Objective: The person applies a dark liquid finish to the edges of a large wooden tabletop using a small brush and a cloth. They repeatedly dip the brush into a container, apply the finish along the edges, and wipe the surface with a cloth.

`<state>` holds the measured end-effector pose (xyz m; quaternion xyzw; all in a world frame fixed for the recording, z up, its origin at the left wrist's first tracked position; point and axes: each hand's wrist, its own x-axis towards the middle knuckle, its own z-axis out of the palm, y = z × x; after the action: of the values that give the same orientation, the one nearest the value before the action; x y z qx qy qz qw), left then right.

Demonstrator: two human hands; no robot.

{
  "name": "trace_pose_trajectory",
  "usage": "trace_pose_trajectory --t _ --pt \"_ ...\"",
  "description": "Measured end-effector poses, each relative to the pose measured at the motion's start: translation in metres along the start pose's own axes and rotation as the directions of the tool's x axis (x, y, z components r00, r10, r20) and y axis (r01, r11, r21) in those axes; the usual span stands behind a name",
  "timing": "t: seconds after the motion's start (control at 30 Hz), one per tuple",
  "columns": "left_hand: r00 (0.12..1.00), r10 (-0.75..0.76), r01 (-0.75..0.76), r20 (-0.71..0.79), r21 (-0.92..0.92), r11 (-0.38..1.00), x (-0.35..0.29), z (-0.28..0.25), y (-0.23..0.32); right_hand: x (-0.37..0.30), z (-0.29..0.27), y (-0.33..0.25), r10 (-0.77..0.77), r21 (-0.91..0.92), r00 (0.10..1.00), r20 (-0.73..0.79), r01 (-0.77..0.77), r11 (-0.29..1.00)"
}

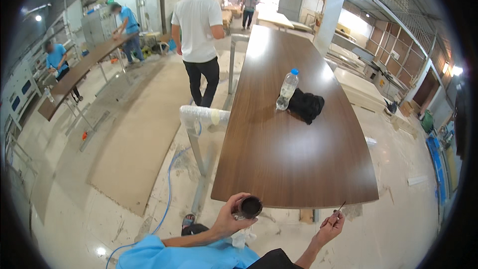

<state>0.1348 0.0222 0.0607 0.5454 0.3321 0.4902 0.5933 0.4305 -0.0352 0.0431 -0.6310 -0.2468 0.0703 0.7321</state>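
My left hand (230, 217) is closed around a small cup (250, 206), dark brown inside, just off the near end of a long brown wood-grain panel (294, 169). Below that hand hangs something whitish and crumpled, like a rag or plastic (241, 239). My right hand (330, 225) pinches a thin dark stick-like tool (342, 206) near the panel's right front corner; whether it is a fine brush I cannot tell. Farther along the panel, a clear bottle with a blue cap (288, 89) stands beside a bunched black cloth (307, 105).
Wrapped metal supports (204, 117) stick out left of the panel. A blue hose (169, 182) runs over the floor. A person in a white shirt (197, 25) stands left of the panel; two in blue are at another long panel (84, 72). Stacked boards (358, 87) lie right.
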Motion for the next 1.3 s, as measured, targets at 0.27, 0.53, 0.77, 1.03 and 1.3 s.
trace_pose_trajectory --t 0.27,0.53,0.77,1.03,1.3 --pt "0.957 -0.044 0.061 -0.287 0.052 0.997 -0.036 0.073 -0.011 0.04 -0.008 0.004 -0.035 0.1 0.896 0.442 -0.01 0.995" --pt "0.947 -0.012 0.055 -0.32 0.128 0.99 -0.042 0.091 -0.022 0.039 -0.006 -0.03 -0.152 0.107 0.792 0.591 0.11 0.988" --pt "0.943 0.114 -0.013 -0.312 0.307 0.952 -0.038 0.106 -0.026 0.031 -0.002 -0.093 -0.41 0.188 0.424 0.808 0.475 0.86" --pt "0.968 0.021 0.063 -0.25 0.323 0.944 -0.035 0.117 -0.027 0.024 0.002 -0.115 -0.445 0.19 0.186 0.876 0.715 0.673" --pt "0.969 0.08 0.011 -0.234 0.365 0.931 -0.035 0.118 -0.023 0.018 -0.008 -0.117 -0.435 0.137 0.216 0.874 0.749 0.649"
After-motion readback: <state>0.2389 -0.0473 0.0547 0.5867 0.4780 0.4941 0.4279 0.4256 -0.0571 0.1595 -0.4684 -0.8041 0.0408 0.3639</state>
